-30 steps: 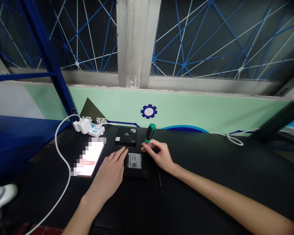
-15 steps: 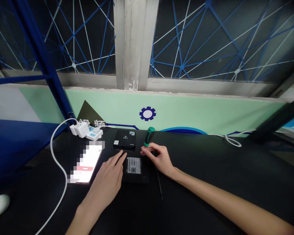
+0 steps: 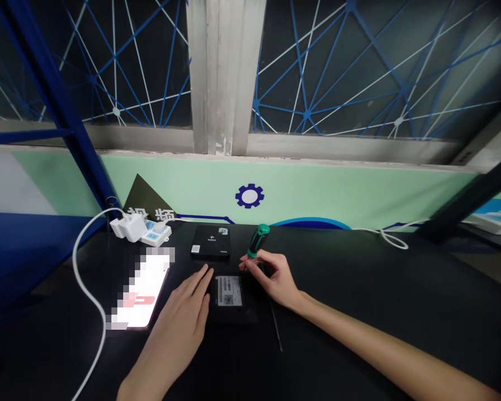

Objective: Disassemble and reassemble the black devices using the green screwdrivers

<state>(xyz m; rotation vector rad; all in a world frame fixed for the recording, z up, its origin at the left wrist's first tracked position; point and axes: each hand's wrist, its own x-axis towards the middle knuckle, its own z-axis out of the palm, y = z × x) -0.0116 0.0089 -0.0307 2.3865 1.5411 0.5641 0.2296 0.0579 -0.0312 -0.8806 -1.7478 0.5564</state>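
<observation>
A flat black device (image 3: 234,309) with a white label lies on the dark table (image 3: 359,301). My left hand (image 3: 179,320) rests flat at its left edge, fingers stretched out and touching it. My right hand (image 3: 271,275) is closed round the shaft of a screwdriver with a green and black handle (image 3: 259,236), held nearly upright at the device's far right corner. The screwdriver's tip is hidden behind my fingers.
A second black box (image 3: 211,243) lies just beyond the device. A lit phone (image 3: 140,292) lies to the left, with a white cable (image 3: 83,284) running to a charger in a power strip (image 3: 140,231). A thin dark rod (image 3: 275,328) lies by my right wrist. Another white cable (image 3: 390,238) loops at the back right.
The view has shifted slightly, so everything sits a little lower and further left. My hands keep their places at the device and the screwdriver handle tilts a little more to the right.
</observation>
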